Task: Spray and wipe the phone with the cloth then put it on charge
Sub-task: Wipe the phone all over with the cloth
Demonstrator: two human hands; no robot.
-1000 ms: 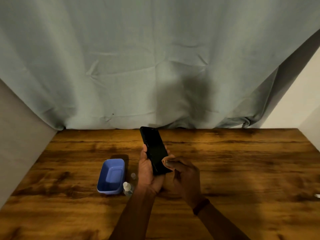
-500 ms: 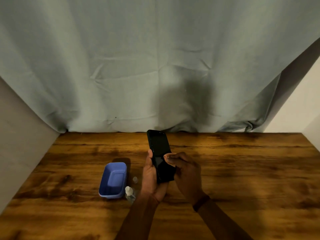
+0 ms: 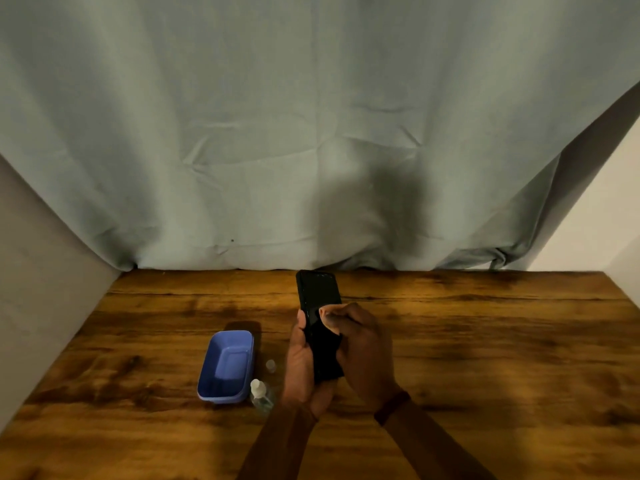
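My left hand grips a black phone from its left side and holds it above the wooden table, top end pointing away from me. My right hand presses a dark cloth against the lower half of the screen, thumb and fingertips near the phone's middle. Cloth and phone are both dark and hard to tell apart. A small clear spray bottle with a white top lies on the table just left of my left wrist. No charger is in view.
A blue plastic tub stands left of the bottle. A small clear cap sits between tub and hand. A grey-green curtain hangs along the table's far edge. Walls close in on both sides of the table.
The phone has turned from a leftward tilt to nearly straight. My right hand has slid with the cloth further up the screen. The left hand keeps its grip.
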